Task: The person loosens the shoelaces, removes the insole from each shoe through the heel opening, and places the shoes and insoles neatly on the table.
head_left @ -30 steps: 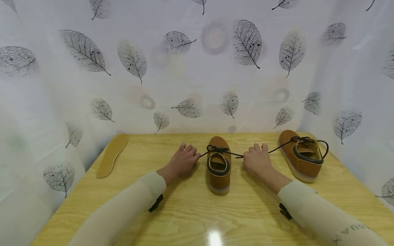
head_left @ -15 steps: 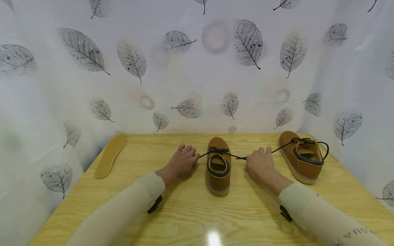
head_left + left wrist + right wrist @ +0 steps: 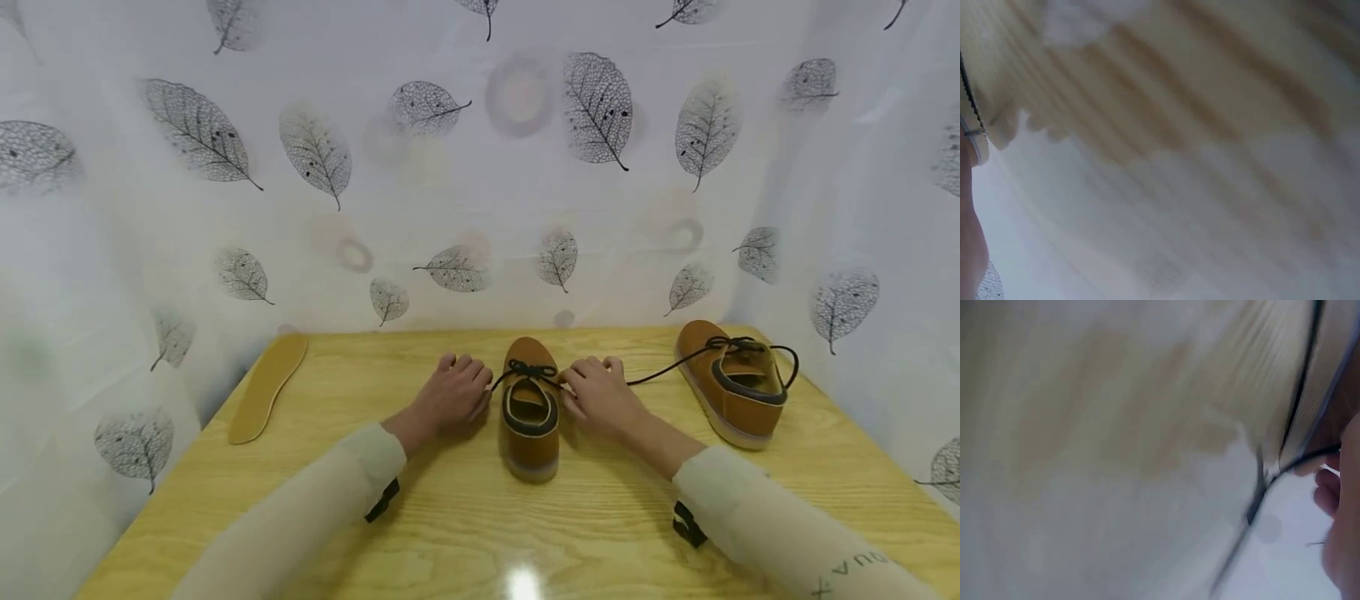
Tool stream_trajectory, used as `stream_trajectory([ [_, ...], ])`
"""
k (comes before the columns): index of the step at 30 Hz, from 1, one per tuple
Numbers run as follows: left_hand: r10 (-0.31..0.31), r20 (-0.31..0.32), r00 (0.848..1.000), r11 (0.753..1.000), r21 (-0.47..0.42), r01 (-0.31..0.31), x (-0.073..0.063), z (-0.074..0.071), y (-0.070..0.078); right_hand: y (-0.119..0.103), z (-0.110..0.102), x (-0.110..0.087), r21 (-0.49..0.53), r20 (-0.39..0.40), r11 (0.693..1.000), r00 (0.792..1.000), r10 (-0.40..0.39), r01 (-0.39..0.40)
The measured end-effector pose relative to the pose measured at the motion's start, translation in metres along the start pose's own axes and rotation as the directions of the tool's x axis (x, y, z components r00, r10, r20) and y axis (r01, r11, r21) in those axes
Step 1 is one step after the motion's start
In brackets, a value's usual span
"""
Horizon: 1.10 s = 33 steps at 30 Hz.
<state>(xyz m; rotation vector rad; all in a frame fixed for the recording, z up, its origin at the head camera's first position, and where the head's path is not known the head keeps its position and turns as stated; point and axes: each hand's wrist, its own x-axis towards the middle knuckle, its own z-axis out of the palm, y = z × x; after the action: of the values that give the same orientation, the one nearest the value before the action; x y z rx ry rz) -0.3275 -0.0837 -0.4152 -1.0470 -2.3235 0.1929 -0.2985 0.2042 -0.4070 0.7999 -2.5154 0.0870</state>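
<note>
A brown lace-up shoe (image 3: 534,460) stands mid-table, toe away from me, with a black bow tied over its tongue. My left hand (image 3: 450,393), just left of the shoe, pinches the black shoelace (image 3: 498,382) running out from the bow. At the shoe's right edge, my right hand (image 3: 603,398) has thumb and forefinger together on the lace on that side; its fingertips are partly hidden. In the right wrist view a blurred black lace (image 3: 1244,534) runs toward the fingers. The left wrist view shows only a sliver of the left hand (image 3: 971,244).
A second brown shoe (image 3: 750,417) stands at the right with its own bow; one long lace (image 3: 663,372) stretches from it toward my right hand. A tan insole (image 3: 268,390) lies at the far left of the wooden table (image 3: 450,533). Leaf-print curtain (image 3: 480,192) surrounds the back and sides.
My right hand has moved left, from a pulled-out lace end to close beside the bow. The left hand stays almost in place; its lace now sags. More of the second shoe's lace shows.
</note>
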Motion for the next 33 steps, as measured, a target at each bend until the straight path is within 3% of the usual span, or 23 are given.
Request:
stream_trajectory([
  [6,-0.036,-0.027,0.999,0.998,-0.055,0.034,0.013,0.005,0.009,-0.003,0.001,0.004,-0.019,-0.100,0.997,0.992,-0.076,0.075],
  [14,-0.100,-0.092,0.991,0.985,-0.149,0.086,0.020,0.006,0.014,-0.003,0.003,0.009,-0.109,-0.193,0.959,0.941,-0.279,0.262],
  [22,-0.077,-0.116,0.990,0.996,-0.041,0.073,0.020,0.005,0.015,-0.002,0.005,0.010,-0.194,-0.178,0.953,0.947,-0.269,0.234],
  [29,-0.067,-0.165,0.984,0.997,0.021,0.072,0.015,-0.001,0.016,0.000,0.004,0.012,-0.317,-0.235,0.915,0.914,-0.331,0.250],
  [33,-0.006,-0.213,0.977,0.990,0.135,0.035,0.010,0.002,0.015,0.000,0.003,0.009,-0.339,-0.219,0.906,0.916,-0.337,0.253],
])
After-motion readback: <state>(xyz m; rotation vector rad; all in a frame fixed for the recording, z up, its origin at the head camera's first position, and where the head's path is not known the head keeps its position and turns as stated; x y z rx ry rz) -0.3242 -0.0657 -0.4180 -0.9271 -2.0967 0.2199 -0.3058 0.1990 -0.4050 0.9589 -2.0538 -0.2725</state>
